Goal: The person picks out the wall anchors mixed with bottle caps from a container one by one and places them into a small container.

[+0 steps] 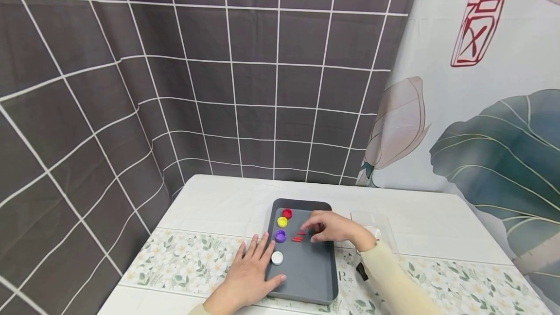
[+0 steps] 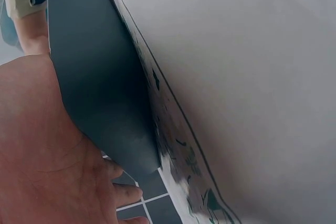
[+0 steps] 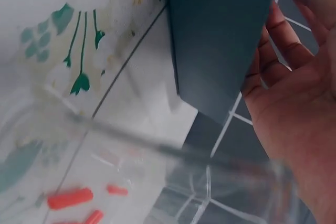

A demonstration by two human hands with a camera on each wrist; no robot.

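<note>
A dark grey tray lies on the table. Bottle-cap-like round pieces stand along its left side: red, yellow, purple and white. Several short red sticks lie near the tray's middle. My left hand rests with spread fingers at the tray's left edge, near the white piece. Over the right side of the tray is my right hand, fingers loosely bent and apart, fingertips close to the red sticks. Nothing shows between them. In the right wrist view the tray's wall hides the fingertips.
A clear plastic box stands right of the tray, beside the right forearm. In the right wrist view, red sticks show through clear plastic. A small black object is by the right sleeve. A floral runner crosses the white table.
</note>
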